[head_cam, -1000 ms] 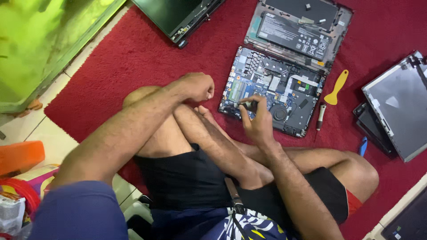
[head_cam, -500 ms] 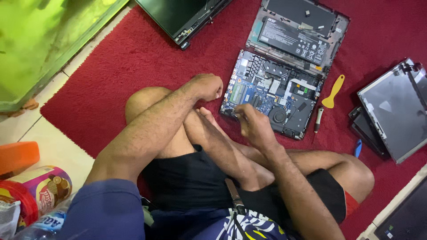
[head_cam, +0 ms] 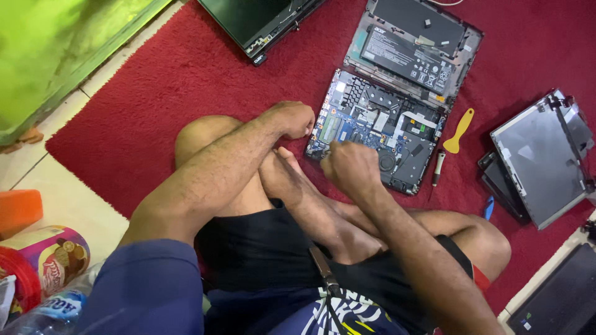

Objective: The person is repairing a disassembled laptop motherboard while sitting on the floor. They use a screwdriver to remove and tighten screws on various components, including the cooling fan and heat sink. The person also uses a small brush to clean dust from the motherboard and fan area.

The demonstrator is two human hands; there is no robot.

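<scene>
Both hands working: right hand [head_cam: 351, 169] is closing fisted over opened laptop's motherboard [head_cam: 379, 127], contents unseen; left hand [head_cam: 292, 119] is resting curled, empty. Next move probably needs steady precision.

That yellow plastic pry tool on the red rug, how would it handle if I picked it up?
The yellow pry tool looks thin and flat, so it is probably light and a little bendy. Lying flat on the red rug, it seems unlikely to roll. Its smooth plastic may feel a bit slippery.
</scene>
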